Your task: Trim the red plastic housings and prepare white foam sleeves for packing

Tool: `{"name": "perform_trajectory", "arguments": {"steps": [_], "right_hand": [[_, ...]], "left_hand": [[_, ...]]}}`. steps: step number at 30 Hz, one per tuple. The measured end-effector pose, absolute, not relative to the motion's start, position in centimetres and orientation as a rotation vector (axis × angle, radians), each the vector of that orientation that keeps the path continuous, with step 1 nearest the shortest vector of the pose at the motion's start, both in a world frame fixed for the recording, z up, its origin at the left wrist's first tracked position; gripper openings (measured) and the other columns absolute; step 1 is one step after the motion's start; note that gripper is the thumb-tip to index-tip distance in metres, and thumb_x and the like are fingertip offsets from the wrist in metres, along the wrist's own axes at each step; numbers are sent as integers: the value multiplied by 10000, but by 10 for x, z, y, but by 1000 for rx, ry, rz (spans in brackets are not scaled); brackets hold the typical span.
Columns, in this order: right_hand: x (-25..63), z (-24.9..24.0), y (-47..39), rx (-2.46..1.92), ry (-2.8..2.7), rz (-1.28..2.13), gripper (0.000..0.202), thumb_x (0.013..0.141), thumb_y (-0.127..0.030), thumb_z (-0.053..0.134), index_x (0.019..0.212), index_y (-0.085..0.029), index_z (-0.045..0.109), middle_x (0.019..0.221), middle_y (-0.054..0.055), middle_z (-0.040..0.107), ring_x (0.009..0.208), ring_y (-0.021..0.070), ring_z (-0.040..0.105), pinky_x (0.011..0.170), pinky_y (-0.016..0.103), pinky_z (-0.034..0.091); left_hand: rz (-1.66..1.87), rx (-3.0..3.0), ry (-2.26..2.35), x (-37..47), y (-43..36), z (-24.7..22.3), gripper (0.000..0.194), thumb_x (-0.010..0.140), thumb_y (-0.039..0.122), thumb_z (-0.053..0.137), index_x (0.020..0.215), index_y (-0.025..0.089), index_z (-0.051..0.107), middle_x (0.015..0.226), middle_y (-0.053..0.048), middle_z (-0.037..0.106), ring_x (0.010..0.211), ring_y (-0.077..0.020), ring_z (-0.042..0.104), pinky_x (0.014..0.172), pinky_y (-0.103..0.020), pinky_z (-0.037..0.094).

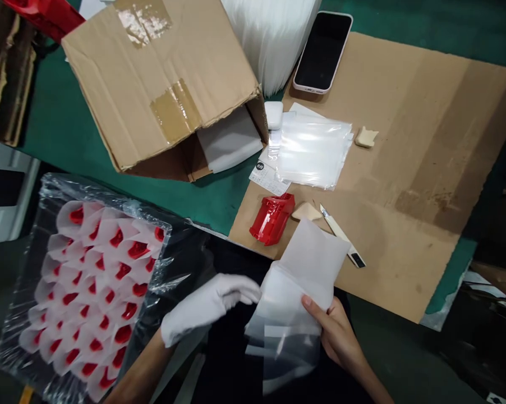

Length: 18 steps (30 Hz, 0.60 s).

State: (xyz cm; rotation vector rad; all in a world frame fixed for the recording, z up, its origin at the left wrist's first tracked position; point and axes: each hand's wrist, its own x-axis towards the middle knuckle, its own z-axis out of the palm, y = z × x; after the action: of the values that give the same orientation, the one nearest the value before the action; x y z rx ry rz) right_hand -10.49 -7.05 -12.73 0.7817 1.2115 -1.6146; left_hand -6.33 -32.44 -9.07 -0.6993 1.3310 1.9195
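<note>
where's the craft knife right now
In the head view, the craft knife lies on the brown cardboard, just right of the cream triangular piece, by the upper corner of the translucent sheets in the right hand.

Passage right, clutter left
Over the cardboard (413, 252), the way is open right of the knife (342, 235); the red part (272, 220), bags (314, 151) and carton (160, 84) obstruct it farther left.
</note>
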Motion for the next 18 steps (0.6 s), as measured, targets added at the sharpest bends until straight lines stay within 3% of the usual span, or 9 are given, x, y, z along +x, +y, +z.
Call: {"name": "perform_trajectory", "arguments": {"steps": [3, 6, 8, 11, 14, 18], "right_hand": [[-104, -127, -72, 703, 1227, -1552, 484, 703, -504, 855, 993, -125, 771, 925, 131, 773, 881, 277, 731, 757, 327, 576], [-107, -127, -74, 636, 1255, -1506, 511, 716, -515, 843, 1038, -127, 760, 976, 132, 769, 929, 279, 723, 786, 326, 569], [-106, -129, -73, 600, 1281, -1489, 516, 732, -524, 826, 1063, -135, 754, 1028, 134, 764, 951, 284, 719, 817, 341, 569], [-97, -135, -70, 559, 1347, -1486, 509, 747, -536, 808, 1058, -136, 757, 1057, 141, 758, 938, 289, 717, 829, 364, 573], [-82, -143, -66, 557, 1427, -1500, 519, 737, -561, 804, 1017, -126, 766, 1015, 149, 762, 901, 294, 719, 809, 375, 577], [-69, -151, -63, 589, 1458, -1468, 535, 711, -591, 811, 961, -121, 767, 934, 151, 766, 856, 301, 723, 739, 362, 577]], "left_hand": [[2033, -755, 1412, -70, -324, -87, 339, 952, 412, 601, 1195, 198, 702, 1186, -134, 709, 1084, -261, 684, 973, -364, 532], [2166, -865, 1379, -75, -298, -87, 570, 900, 440, 677, 1402, 206, 540, 1344, -158, 633, 1194, -296, 631, 1023, -390, 508], [2153, -903, 1423, -75, -277, -90, 558, 860, 408, 725, 1355, 195, 577, 1306, -138, 661, 1185, -302, 631, 1006, -375, 515], [2080, -1020, 1455, -69, -257, -94, 372, 874, 337, 707, 1210, 182, 673, 1150, -87, 730, 1065, -287, 675, 915, -331, 546], [2074, -1086, 1401, -56, -251, -99, 308, 894, 372, 682, 1143, 193, 718, 1045, -84, 754, 943, -274, 700, 793, -306, 568], [2107, -1109, 1331, -41, -247, -108, 325, 866, 437, 708, 1077, 194, 751, 1020, -112, 763, 957, -295, 712, 854, -355, 588]]}}
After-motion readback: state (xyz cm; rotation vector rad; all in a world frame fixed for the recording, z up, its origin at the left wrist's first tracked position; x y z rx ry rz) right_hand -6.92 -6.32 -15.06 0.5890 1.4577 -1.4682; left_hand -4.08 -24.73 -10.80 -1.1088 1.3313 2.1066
